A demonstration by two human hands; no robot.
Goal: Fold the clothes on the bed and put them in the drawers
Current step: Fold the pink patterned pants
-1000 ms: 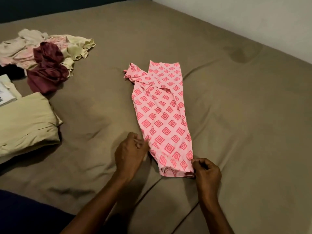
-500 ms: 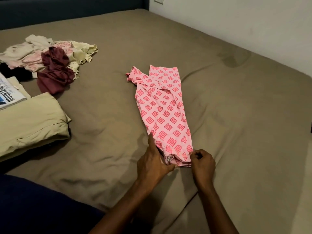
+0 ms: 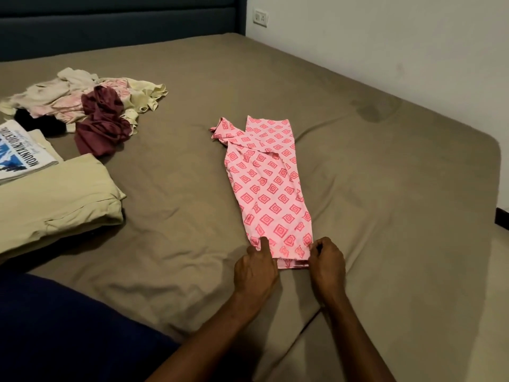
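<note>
Pink patterned garment (image 3: 268, 186) lay in a long strip on the bed (image 3: 385, 175). Left hand (image 3: 254, 267) and right hand (image 3: 326, 260) each pinched a near corner, probably to fold that end away.

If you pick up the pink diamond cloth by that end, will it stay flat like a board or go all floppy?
Probably floppy: the pink patterned garment lies thin and creased on the bed, so it would likely droop and unfold. It looks light, since the left hand and right hand handle just its near corners.
</note>
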